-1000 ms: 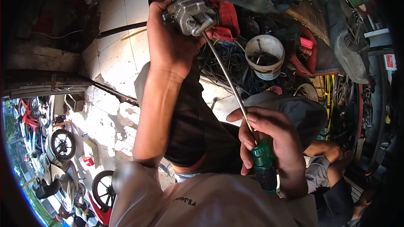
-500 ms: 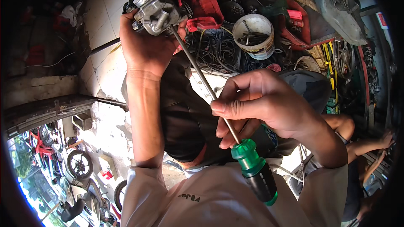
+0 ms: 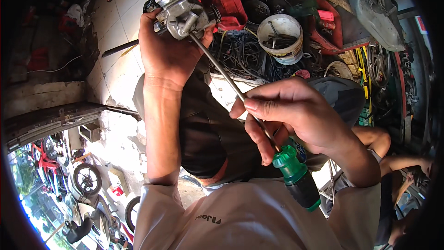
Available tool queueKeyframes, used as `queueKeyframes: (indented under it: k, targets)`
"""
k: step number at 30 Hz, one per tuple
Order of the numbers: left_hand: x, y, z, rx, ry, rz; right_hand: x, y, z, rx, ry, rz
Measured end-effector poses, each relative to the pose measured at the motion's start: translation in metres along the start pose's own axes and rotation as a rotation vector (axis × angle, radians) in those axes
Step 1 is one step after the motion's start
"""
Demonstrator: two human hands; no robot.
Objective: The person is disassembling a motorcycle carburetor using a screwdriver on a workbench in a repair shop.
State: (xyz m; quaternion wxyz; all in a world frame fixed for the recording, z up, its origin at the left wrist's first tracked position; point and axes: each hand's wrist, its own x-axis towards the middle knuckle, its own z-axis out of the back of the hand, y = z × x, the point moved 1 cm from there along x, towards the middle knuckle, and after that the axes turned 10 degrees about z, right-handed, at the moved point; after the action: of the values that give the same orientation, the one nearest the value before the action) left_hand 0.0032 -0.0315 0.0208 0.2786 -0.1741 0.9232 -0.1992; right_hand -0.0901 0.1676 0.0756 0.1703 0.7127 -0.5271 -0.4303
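Carburetor (image 3: 183, 17) in outstretched left hand (image 3: 167, 58); right hand (image 3: 296, 113) pinches screwdriver shaft (image 3: 222, 71)

Silvery metal carburettor (image 3: 183, 17), tilted, held up; green-and-black-handled screwdriver (image 3: 293, 171) slanted, tip at carburettor's near edge.

The left forearm (image 3: 162, 129) stretches forward to a curled left grip (image 3: 169, 59), while the right grip (image 3: 293, 113) pinches closer in.

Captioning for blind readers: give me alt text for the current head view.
A person's left hand holds a grey metal carburettor-like part while the right hand pinches a screwdriver with a silver shaft and green and black handle, its far end at the part. Beyond, a white bucket stands beside tangled black cables.
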Motion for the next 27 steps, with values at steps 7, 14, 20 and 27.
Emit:
queueKeyframes:
  k: [7,14,20,27]
  targets:
    - [0.0001,-0.0015,-0.0017,-0.009,-0.012,-0.019,-0.008,0.0015,-0.0049,-0.053,-0.072,0.0]
    - [-0.0002,-0.0014,0.0002,0.016,-0.035,-0.041,-0.0055,-0.0017,0.0006,0.023,-0.086,-0.007]
    - [0.0004,-0.001,-0.0006,0.014,-0.027,-0.061,-0.006,-0.003,0.003,0.039,-0.109,-0.019]
    - [-0.0023,-0.0003,-0.0018,0.015,-0.025,-0.071,-0.0022,-0.0034,0.0038,0.007,-0.115,-0.034]
